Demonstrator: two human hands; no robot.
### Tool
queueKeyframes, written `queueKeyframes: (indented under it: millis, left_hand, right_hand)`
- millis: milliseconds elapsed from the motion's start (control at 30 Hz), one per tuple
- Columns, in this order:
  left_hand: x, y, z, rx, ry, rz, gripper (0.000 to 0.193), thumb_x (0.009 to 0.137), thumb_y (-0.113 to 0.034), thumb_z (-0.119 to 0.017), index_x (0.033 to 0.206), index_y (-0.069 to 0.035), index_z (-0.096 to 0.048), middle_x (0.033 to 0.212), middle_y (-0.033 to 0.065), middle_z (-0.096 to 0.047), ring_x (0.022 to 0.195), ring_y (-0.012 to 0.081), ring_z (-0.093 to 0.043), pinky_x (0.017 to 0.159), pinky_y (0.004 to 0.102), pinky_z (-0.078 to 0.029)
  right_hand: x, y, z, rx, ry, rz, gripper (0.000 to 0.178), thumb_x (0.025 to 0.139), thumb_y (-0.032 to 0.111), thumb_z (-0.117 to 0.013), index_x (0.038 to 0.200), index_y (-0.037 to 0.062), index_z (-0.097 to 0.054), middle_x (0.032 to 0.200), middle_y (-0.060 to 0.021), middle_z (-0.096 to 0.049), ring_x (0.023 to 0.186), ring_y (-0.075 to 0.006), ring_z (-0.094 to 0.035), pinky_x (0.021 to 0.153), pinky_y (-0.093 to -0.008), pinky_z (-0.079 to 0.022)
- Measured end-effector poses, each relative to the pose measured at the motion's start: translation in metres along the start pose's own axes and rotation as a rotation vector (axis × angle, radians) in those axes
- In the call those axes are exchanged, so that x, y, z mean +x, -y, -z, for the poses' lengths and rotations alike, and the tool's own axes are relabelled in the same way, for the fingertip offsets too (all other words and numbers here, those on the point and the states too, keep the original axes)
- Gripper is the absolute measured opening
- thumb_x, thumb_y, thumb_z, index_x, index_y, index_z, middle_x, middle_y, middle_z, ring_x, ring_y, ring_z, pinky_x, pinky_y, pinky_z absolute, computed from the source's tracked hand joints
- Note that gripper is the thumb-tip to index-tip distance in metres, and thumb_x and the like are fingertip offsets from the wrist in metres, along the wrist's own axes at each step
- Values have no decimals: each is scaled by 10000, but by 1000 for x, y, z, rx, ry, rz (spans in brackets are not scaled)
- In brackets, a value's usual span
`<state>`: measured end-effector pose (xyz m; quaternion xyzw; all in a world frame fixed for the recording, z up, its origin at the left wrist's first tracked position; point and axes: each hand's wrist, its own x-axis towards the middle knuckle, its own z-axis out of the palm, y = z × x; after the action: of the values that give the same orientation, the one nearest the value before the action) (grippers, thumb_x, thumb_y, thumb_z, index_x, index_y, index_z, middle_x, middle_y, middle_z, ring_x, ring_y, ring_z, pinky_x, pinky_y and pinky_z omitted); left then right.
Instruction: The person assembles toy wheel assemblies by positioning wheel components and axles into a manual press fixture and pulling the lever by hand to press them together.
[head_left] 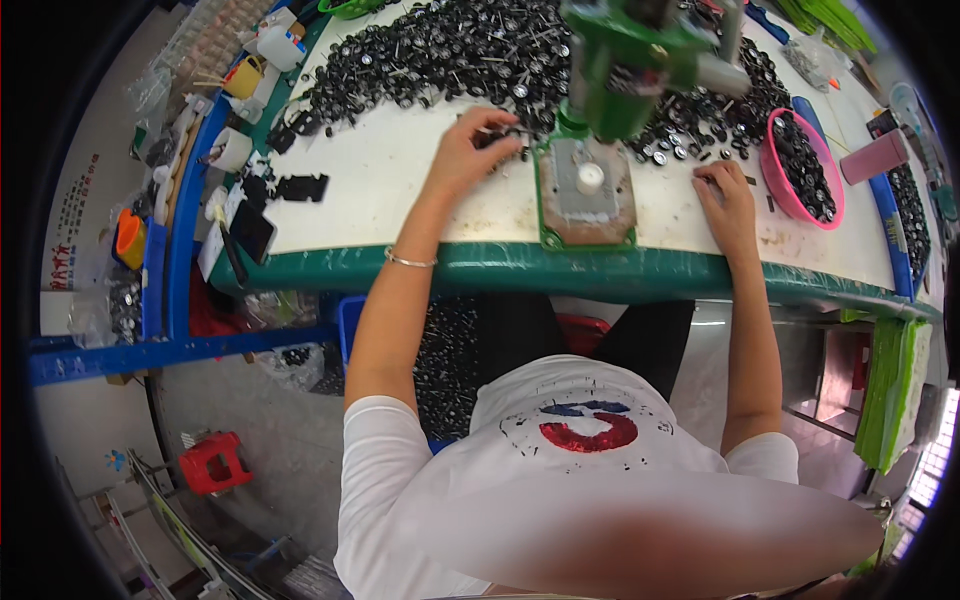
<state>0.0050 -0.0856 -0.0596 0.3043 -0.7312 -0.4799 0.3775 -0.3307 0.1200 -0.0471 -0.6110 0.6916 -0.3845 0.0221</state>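
My left hand (pixel 468 155) is at the near edge of a heap of small round black parts with thin metal pins (pixel 430 60). Its thumb and fingers curl around something small and dark, mostly hidden by the fingers. On the other side of a green bench press (pixel 625 75), my right hand (pixel 728 205) rests on the white tabletop with bent fingertips drawn together. Whatever lies under those fingertips is too small to make out. The press base plate (pixel 610 190) is between my hands, bearing a small white round fixture (pixel 590 178).
A pink basket (pixel 768 165) of black parts stands right of my right hand. Flat black pieces (pixel 302 187) and a phone (pixel 252 232) lie at the left. A pink cylinder (pixel 873 158) is far right. The table's green front edge (pixel 500 270) runs before me; a red stool (pixel 215 463) stands behind left.
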Motion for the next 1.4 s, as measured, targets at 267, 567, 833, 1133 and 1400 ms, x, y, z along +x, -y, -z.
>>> queueKeyframes:
  millis: [267, 567, 833, 1133, 1400]
  left_hand:
    - [-12, 5, -1, 103, -325, 51, 244, 839, -220, -777, 1019, -61, -737, 931, -8, -698, 782, 82, -621, 709, 234, -490]
    - [-36, -13, -22, 616, -259, -300, 244, 740, -256, -810, 923, -106, -750, 1028, 43, -655, 1003, 245, -568, 850, 358, -484]
    - [-32, -8, -21, 805, -236, -372, 167, 782, -227, -714, 894, -110, -757, 1135, 42, -657, 1080, 271, -564, 921, 398, -450]
    - [-36, -15, -27, 756, -287, -468, 128, 741, -111, -708, 863, -121, -743, 1114, 11, -674, 1133, 250, -565, 980, 398, -401]
    - [-38, -17, -29, 775, -219, -384, 127, 763, -109, -724, 888, -129, -735, 987, -23, -681, 1002, 211, -577, 940, 369, -385]
  right_hand:
    - [-9, -11, -3, 60, -52, 5, 162, 862, 107, -688, 1011, 44, -676, 1007, -99, -614, 932, -250, -623, 823, -344, -493]
    - [-13, -24, 0, 34, -59, 5, 230, 867, 148, -691, 1071, 44, -679, 1038, -93, -585, 922, -226, -618, 831, -322, -495]
    - [-8, -26, 0, 20, -48, -23, 238, 862, 148, -692, 1071, 35, -683, 1013, -90, -585, 909, -221, -616, 812, -320, -491]
    - [-9, -17, 1, 26, -92, -46, 210, 838, 140, -716, 1022, 41, -697, 918, -72, -575, 741, -185, -563, 688, -312, -474]
    - [-7, 41, -20, 561, -50, 7, 272, 874, 71, -703, 1145, 62, -685, 1104, -58, -610, 1001, -145, -624, 844, -265, -520]
